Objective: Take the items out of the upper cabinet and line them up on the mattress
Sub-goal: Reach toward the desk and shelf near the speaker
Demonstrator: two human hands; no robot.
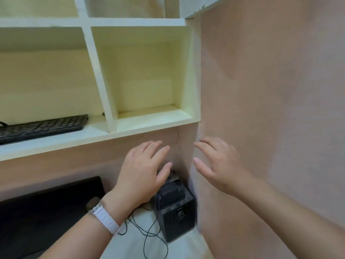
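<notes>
A pale yellow shelf unit [149, 126] hangs on the wall, and its right compartment holds nothing. A black keyboard [41, 127] lies in the wider left compartment. Below the shelf my left hand [143, 169], with a white watch strap on the wrist, hovers open with fingers spread. My right hand [220, 163] is open beside it, near the wall corner. Neither hand holds anything. Under my left hand a black speaker box [175, 208] stands on a white surface [128, 242] in the corner, its top partly hidden by my fingers.
A thin black cable [149, 232] loops over the white surface beside the speaker. A dark monitor [46, 212] fills the lower left. A pinkish wall [270, 90] closes off the right side. Further shelf compartments [127, 6] continue above.
</notes>
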